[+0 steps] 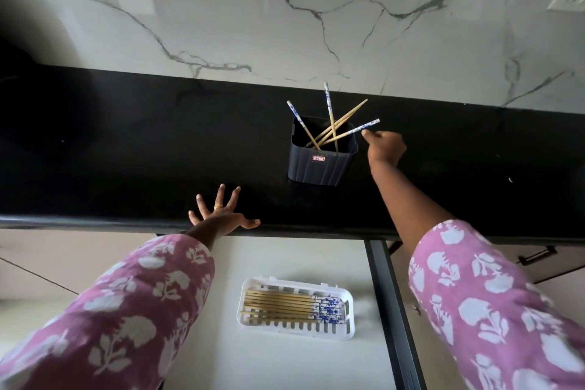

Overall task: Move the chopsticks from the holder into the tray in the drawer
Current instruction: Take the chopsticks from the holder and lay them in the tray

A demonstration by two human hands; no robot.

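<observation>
Your left hand (221, 215) lies spread flat on the black counter (126, 168), likely to brace you. Your right hand (384, 147) meets the blue-patterned chopstick (357, 129) leaning from the dark holder (316, 165), but I cannot tell if it is pinched. Other chopsticks (278, 304) lie lengthwise in the white tray (300, 329).

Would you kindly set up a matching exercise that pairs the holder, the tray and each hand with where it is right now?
Things:
1. holder
2. tray
3. left hand
4. right hand

Places:
A. in the open drawer, with chopsticks lying in it
B. spread on the front edge of the counter
C. pinching a leaning blue-patterned chopstick
D. standing on the black counter

Pairs: 1-D, 2-A, 3-B, 4-C.
</observation>
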